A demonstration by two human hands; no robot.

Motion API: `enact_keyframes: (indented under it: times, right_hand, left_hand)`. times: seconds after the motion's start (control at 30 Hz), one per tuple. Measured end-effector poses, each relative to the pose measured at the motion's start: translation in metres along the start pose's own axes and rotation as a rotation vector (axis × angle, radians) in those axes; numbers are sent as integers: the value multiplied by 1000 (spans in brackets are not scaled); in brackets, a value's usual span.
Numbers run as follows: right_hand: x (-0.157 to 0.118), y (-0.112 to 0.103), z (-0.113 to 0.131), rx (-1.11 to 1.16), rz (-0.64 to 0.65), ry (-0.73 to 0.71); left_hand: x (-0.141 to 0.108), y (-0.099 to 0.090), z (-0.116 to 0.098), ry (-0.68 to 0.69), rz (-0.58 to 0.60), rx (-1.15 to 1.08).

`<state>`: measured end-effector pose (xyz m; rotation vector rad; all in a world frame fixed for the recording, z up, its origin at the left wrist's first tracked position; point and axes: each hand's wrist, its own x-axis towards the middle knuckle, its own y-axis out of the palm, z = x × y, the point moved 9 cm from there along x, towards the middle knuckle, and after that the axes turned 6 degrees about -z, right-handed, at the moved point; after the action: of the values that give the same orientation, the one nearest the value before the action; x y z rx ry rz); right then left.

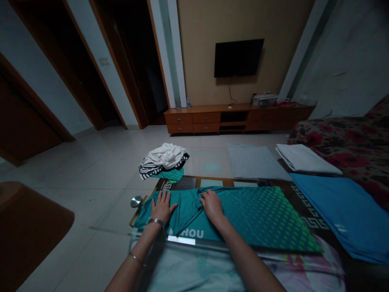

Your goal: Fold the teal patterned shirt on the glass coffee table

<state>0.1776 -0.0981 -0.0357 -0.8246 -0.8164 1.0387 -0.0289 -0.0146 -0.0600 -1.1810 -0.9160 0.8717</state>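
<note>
A teal-green shirt with a lighter green dotted pattern and white lettering lies folded lengthwise on the glass-topped table. My left hand rests flat on the shirt's left part, its fingers spread. Near the shirt's far edge, my right hand has its fingers bent and drawn together on a fold of the fabric. Its palm side is hidden. Creases run across the cloth between both hands. Under the shirt's near edge spreads a pale, flower-patterned cloth.
Beyond the table sits a crumpled white garment on striped and green clothes. To the right lie a folded grey cloth, a white one and a blue one, beside a floral sofa. A round metal object stands at left.
</note>
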Motion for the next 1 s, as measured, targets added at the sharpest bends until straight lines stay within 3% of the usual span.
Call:
enact_keyframes:
  times: [0.17,0.3,0.43,0.57,0.73,0.87,1.0]
  right_hand:
    - [12,19,21,134,-73,-151]
    - [25,39,16,168,-70,-158]
    - [29,31,2,271,-164,-151]
    - [25,14,-23,235,-240,12]
    - [27,18,-21,101,-117,-17]
    - [38,23,-17,16,-65,-35]
    - [48,25,-15,-11,-42,-41]
  left_hand:
    - [0,-2,2,-11,-45,29]
    - [3,1,4,-14,-36,27]
    - [5,-6,0,-19,-35,36]
    - [2,-30,-35,68,-121,16]
    - [-8,-47,-102,265,-150,-110]
    - [-14,-36,-133,371,-48,-191]
    - [-17,-21,-137,380,10,-243]
